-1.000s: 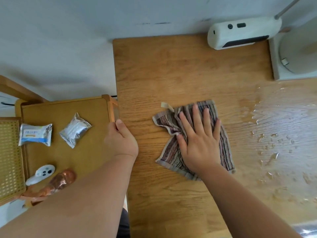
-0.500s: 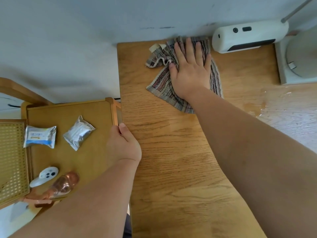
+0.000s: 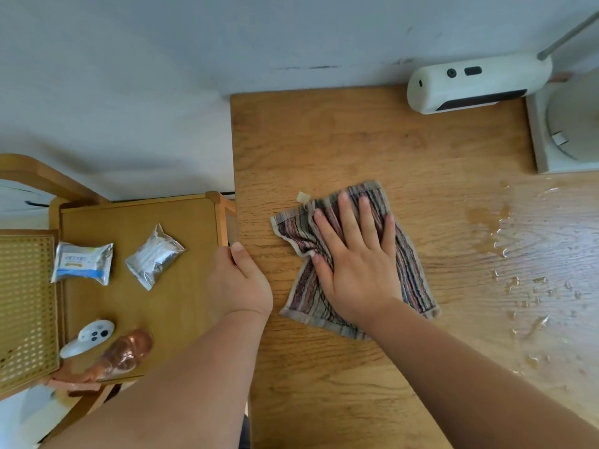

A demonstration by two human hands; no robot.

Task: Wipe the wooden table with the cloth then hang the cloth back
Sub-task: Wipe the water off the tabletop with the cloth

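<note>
The striped cloth [image 3: 355,257] is lying rumpled on the wooden tabletop [image 3: 372,147], its long axis running from far-left to near-right. The right hand [image 3: 353,264] is pressing it flat, fingers spread, hiding its middle. The left hand [image 3: 240,280] is gripping the tabletop's left edge, fingers curled out of sight.
</note>
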